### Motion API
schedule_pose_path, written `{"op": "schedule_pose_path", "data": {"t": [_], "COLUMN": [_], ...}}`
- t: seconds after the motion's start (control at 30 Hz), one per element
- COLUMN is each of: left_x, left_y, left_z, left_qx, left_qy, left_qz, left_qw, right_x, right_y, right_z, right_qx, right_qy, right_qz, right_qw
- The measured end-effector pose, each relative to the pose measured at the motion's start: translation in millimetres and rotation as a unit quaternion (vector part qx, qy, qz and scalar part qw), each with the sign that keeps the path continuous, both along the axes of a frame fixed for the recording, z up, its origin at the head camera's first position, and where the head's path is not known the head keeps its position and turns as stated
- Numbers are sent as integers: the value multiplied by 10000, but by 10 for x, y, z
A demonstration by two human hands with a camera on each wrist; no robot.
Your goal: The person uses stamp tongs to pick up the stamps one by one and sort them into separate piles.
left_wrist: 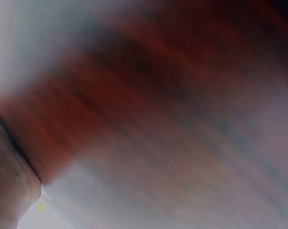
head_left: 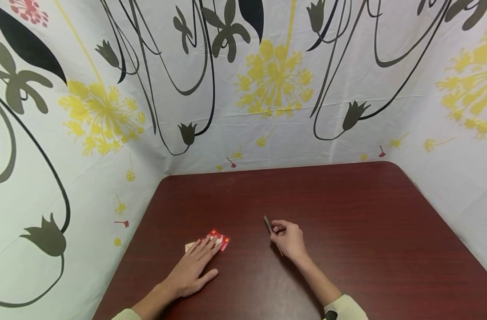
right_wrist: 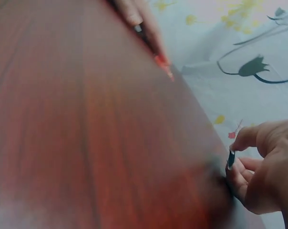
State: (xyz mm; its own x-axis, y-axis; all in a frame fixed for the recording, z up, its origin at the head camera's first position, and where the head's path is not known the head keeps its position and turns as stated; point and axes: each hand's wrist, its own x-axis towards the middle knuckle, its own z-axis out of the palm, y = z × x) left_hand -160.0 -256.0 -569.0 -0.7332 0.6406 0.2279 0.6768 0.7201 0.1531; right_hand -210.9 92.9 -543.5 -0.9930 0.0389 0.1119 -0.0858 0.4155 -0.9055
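Observation:
My left hand [head_left: 193, 269] lies flat with straight, slightly spread fingers on a small red packet [head_left: 225, 242] with white and yellow print. The fingers cover much of it. A cream-coloured piece [head_left: 188, 246] shows beside the fingers; whether it is part of the packet I cannot tell. To the right, my right hand [head_left: 291, 240] pinches a slim dark grey rod-like tool [head_left: 267, 222] between thumb and fingers, a little apart from the packet. Its exact kind is unclear. In the right wrist view, the right hand [right_wrist: 268, 167] shows the tool's end [right_wrist: 231, 158] between thumb and finger.
The dark red-brown wooden table [head_left: 347, 213] has rounded far corners. A white cloth [head_left: 227, 129] printed with grey and yellow flowers hangs behind it and along both sides. The left wrist view is mostly a blur, with part of the hand [left_wrist: 13, 186] at its edge.

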Motion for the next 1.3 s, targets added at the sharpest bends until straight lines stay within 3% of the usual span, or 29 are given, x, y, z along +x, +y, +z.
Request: {"op": "schedule_pose_path", "data": {"t": [0.07, 0.13, 0.37, 0.47, 0.67, 0.8, 0.87, 0.97, 1.2, 1.3], "left_x": [3, 5, 1, 2, 3, -6, -12, -18, -18, -19], "left_y": [1, -3, -19, -19, -16, -13, -12, -10, -4, -4], "left_z": [6, 11, -1, -7, -24, -19, -17, -17, -9, -10], "left_qx": [-33, -61, -20, 27, 87, 12, 15, -6, -29, -46], "left_qy": [20, 26, 106, 190, 176, 212, 237, 205, 101, 84], "left_qz": [10, 18, 10, -9, 15, 14, -4, 2, 23, 31], "left_qw": [10000, 10000, 9999, 9998, 9998, 9998, 9997, 9998, 9999, 9999], "right_x": [-9, -17, -73, -92, -150, -188, -199, -225, -284, -298], "right_y": [1, -2, -48, -77, -149, -203, -235, -287, -438, -514], "right_z": [28, 62, 146, 191, 278, 334, 360, 358, 276, 249], "right_qx": [-600, -1263, -3344, -3843, -4415, -4575, -4589, -4505, -4016, -3933], "right_qy": [-390, -803, -1807, -1960, -1966, -1931, -1857, -1721, -1465, -1448], "right_qz": [70, 128, 542, 713, 912, 993, 1040, 1023, 742, 562], "right_qw": [9974, 9887, 9234, 8993, 8707, 8623, 8626, 8700, 9010, 9062]}}
